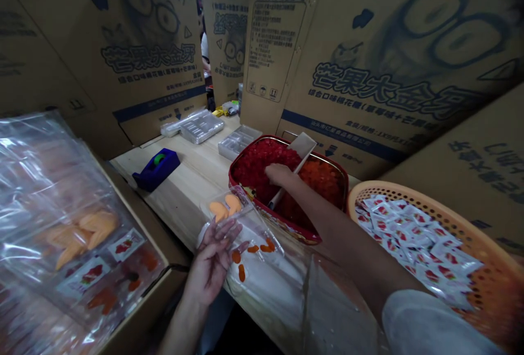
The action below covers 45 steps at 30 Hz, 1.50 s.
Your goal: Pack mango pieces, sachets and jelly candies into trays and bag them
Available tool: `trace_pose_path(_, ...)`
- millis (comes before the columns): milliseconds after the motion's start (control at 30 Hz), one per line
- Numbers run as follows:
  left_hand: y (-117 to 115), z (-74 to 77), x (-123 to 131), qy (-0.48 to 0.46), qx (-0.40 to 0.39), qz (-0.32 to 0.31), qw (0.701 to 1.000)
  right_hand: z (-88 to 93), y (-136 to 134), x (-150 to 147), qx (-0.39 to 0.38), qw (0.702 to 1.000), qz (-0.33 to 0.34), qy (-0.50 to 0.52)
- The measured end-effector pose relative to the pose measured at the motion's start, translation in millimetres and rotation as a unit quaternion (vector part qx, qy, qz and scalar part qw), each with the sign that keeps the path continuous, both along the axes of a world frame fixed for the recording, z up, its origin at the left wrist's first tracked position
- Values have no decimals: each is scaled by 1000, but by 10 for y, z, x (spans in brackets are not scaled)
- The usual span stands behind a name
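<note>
My left hand is palm up under a clear plastic bag, with its fingers spread. The bag holds pale orange mango-shaped pieces and smaller deep orange pieces. My right hand reaches over a red tin tray, with its fingers at a heap of red pieces. Deep orange pieces fill the tray's other side. A pale scoop stands in the tray under my right wrist. I cannot tell whether my right hand grips it.
A wooden table carries a blue tape dispenser and clear plastic trays. An orange basket holds white sachets at right. A cardboard box of filled bags stands at left. Printed cardboard panels rise behind.
</note>
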State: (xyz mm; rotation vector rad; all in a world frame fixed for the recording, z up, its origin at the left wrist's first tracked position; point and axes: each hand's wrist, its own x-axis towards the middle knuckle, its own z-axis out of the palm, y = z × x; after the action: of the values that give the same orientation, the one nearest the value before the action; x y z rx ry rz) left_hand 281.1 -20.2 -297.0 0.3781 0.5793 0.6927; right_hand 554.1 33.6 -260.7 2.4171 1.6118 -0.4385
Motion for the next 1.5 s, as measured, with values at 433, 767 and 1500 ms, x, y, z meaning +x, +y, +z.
trace_pose_path(433, 4, -39, 10, -31, -28, 9, 999, 72, 8, 218, 73, 989, -86, 91)
trace_pose_path(767, 1, -29, 2, -30, -28, 12, 999, -11, -9, 137, -14, 995, -95, -6)
trace_pose_path(1500, -408, 176, -86, -10, -6, -65, 998, 244, -2209, -1196, 391, 889, -2, 237)
